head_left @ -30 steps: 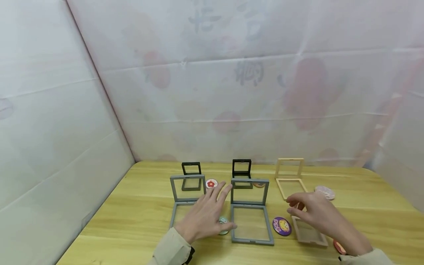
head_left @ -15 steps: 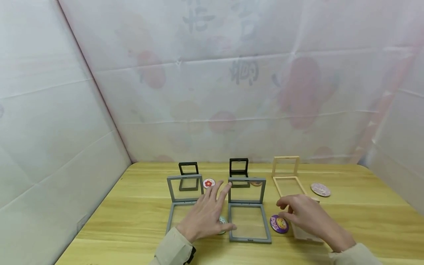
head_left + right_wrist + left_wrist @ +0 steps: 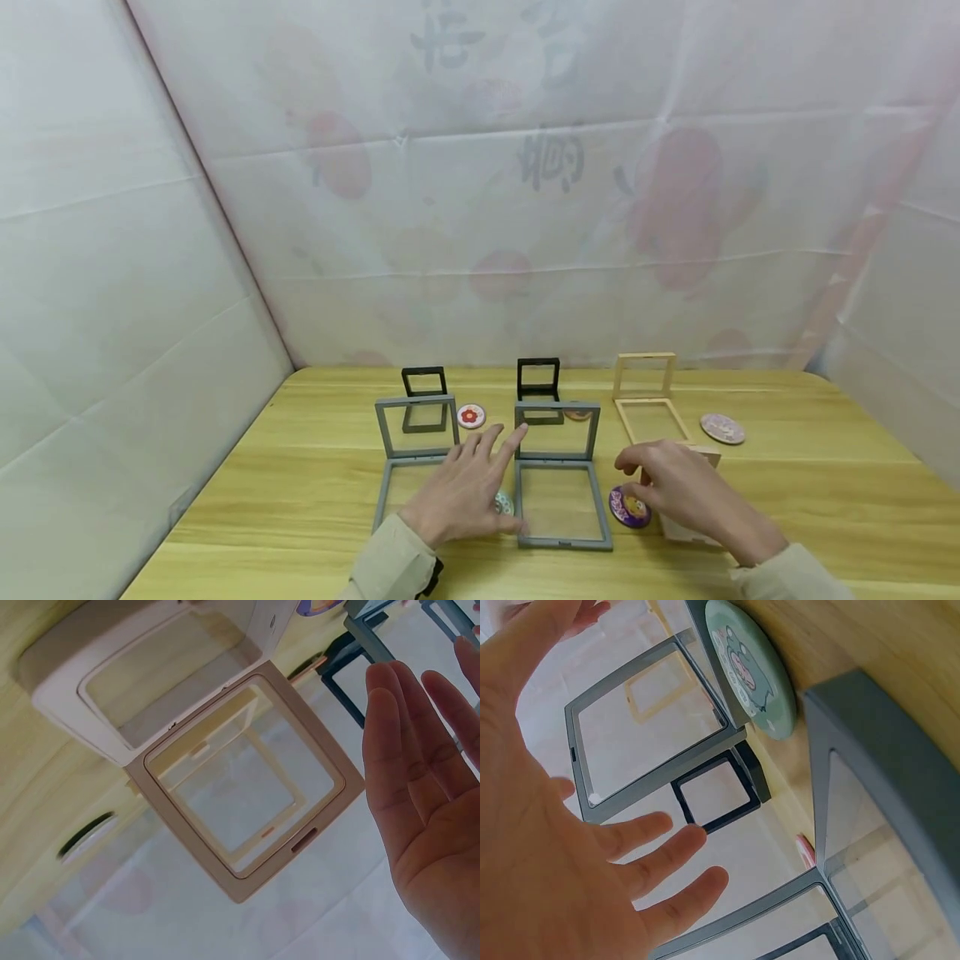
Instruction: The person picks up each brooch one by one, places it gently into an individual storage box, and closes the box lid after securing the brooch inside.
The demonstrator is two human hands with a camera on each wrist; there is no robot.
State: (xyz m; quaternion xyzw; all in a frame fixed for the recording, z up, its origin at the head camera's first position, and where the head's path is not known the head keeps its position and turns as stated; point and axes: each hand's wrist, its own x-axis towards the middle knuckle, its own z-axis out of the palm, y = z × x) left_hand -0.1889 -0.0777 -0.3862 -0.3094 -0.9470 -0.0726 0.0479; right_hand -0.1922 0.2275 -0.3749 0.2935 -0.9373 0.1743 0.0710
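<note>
My left hand [image 3: 461,492] hovers with spread fingers between two grey hinged display frames; nothing is in its grasp. Partly behind it lies a green round badge [image 3: 750,671] with a cartoon animal. To its right stands the right-hand grey frame [image 3: 564,543], lid upright. My right hand [image 3: 678,487], fingers loosely bent and holding nothing, is over the right side of a purple round badge [image 3: 622,510] with a yellow cartoon face. Beneath and behind that hand stands a pinkish-beige display frame [image 3: 316,731] with its lid raised, partly hidden in the head view.
Two small black frames [image 3: 538,362] and a cream-yellow frame [image 3: 645,357] stand opened at the back of the wooden table [image 3: 315,467]. A red-flower badge [image 3: 471,416], an orange-brown badge [image 3: 577,414] and a lilac badge [image 3: 722,428] lie near them.
My right hand has moved left from the beige frame to over the edge of the purple badge. The left hand has stayed nearly in place. The head view has shifted slightly.
</note>
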